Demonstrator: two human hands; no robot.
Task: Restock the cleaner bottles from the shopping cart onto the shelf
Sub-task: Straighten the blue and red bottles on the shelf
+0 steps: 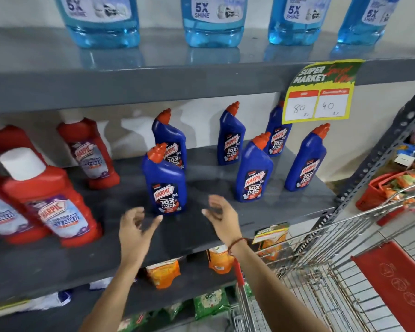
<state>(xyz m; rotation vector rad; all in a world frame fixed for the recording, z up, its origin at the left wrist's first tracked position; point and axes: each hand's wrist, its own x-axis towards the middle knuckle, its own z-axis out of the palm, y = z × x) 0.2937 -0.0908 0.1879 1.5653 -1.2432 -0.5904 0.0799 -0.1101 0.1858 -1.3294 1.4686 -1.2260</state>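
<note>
Several blue Harpic cleaner bottles with orange caps stand upright on the grey middle shelf [261, 219]. The nearest blue bottle [165, 180] stands at the shelf's front centre. My left hand [135, 232] hovers just below and left of it, fingers spread, holding nothing. My right hand [222, 218] is just right of that bottle, also open and empty. Neither hand touches the bottle. The wire shopping cart [345, 271] sits at the lower right; no cleaner bottle shows in the part of it that I see.
Red Harpic bathroom cleaner bottles [55, 204] fill the shelf's left side. Large blue liquid bottles [211, 20] line the upper shelf. A yellow price tag [319, 97] hangs from its edge. Orange packets [163, 273] lie on the lower shelf. A red basket [379, 190] stands far right.
</note>
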